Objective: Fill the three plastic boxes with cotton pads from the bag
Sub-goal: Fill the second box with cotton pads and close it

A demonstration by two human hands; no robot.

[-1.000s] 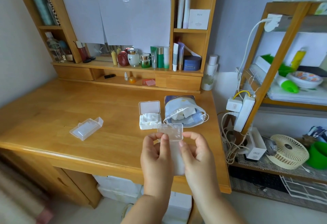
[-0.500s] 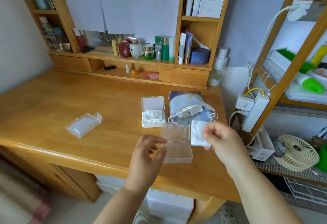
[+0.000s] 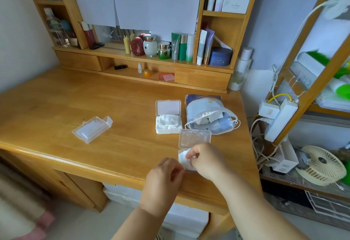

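Just in front of the bag (image 3: pixel 208 115), my right hand (image 3: pixel 206 159) pinches cotton pads (image 3: pixel 184 159) into the open box (image 3: pixel 195 138), my left hand (image 3: pixel 163 180) curled beside it, grip unclear; careless pushing could skid it off the desk (image 3: pixel 56 107).

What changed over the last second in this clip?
The open plastic box went from both hands down onto the desk. The right hand fetched cotton pads and now presses them into its base, with the left hand alongside. The filled box, closed box and bag stayed put.
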